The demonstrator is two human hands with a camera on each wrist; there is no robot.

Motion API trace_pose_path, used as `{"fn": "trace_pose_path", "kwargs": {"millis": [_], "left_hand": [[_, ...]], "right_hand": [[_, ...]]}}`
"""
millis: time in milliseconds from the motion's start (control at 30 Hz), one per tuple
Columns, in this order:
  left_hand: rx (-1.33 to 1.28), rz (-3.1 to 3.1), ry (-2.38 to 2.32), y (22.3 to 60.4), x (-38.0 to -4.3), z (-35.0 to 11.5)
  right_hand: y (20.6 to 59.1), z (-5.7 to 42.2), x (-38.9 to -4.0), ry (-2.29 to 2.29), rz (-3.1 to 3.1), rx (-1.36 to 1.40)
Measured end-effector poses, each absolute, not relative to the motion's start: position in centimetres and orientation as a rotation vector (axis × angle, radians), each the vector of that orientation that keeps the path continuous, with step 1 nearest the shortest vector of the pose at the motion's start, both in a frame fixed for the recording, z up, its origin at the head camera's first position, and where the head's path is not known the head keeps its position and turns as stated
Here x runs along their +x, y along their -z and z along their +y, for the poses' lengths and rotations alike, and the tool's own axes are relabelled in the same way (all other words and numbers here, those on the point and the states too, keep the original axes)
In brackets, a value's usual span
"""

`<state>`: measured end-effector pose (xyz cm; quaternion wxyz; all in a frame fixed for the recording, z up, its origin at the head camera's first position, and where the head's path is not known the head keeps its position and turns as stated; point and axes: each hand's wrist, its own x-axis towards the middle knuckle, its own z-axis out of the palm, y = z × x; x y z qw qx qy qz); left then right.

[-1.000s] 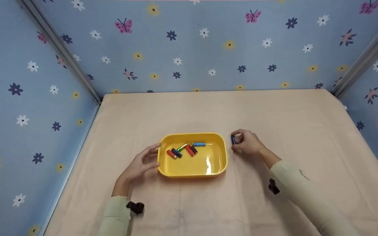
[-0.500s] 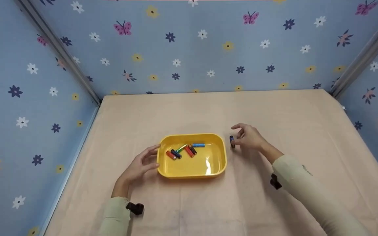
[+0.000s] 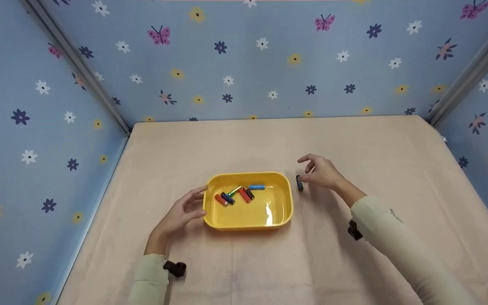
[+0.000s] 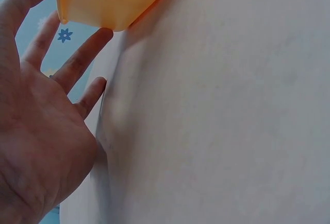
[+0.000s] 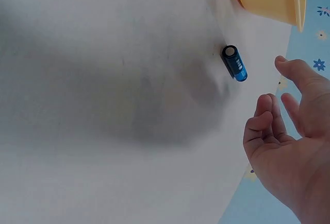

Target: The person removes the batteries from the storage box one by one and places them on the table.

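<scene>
A yellow plastic tray (image 3: 250,222) stands mid-table with several batteries in it: red ones (image 3: 221,199), a dark blue one (image 3: 228,198), a green one (image 3: 235,190), a black one (image 3: 249,193) and a light blue one (image 3: 256,187). My left hand (image 3: 180,214) spreads its fingers against the tray's left side, fingertips at the wall in the left wrist view. To the right of the tray a loose dark blue battery (image 3: 299,183) lies on the cloth. My right hand (image 3: 322,173) is just beside and above it, holding nothing, thumb and fingers apart in the right wrist view (image 5: 289,126).
A beige cloth (image 3: 269,262) covers the table, with creases near the front. Blue panels (image 3: 244,59) printed with flowers and butterflies enclose the back and both sides, joined by grey metal posts (image 3: 79,67). A small black camera (image 3: 175,268) sits on the left wrist.
My right hand has let go of the dark blue battery, leaving it on the cloth beside the tray, and risen slightly away from it. The left hand stays at the tray.
</scene>
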<state>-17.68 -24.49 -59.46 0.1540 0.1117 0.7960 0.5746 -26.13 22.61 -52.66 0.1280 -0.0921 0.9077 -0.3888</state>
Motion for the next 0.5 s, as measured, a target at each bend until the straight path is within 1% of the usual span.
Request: {"fn": "trace_pose_path", "kwargs": {"millis": [500], "left_hand": [[0.338,2.280,-1.655,59.4,-17.7,-24.5]], "right_hand": [[51.1,20.6,-26.7,1.124,2.644,-0.337]]}}
